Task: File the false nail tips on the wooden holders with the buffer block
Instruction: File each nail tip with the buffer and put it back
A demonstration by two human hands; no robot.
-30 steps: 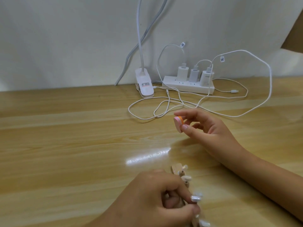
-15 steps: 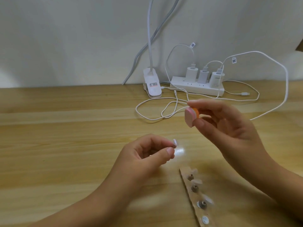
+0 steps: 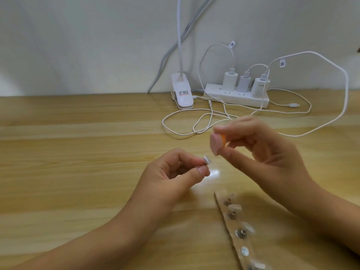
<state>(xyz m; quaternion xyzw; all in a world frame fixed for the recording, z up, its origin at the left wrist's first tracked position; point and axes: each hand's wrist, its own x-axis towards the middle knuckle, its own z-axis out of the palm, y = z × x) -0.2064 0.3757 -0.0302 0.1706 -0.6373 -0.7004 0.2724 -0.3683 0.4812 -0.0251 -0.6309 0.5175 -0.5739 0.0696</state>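
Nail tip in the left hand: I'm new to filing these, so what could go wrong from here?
1. The nail tip is pinched only at the left hand's fingertips; buffer block pressure could flick it away.
2. The right hand's forearm hangs over the wooden holder; lowering it might knock the mounted tips.

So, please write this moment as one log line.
left hand: holds nail tip | right hand: holds buffer | not touching | holder: on table
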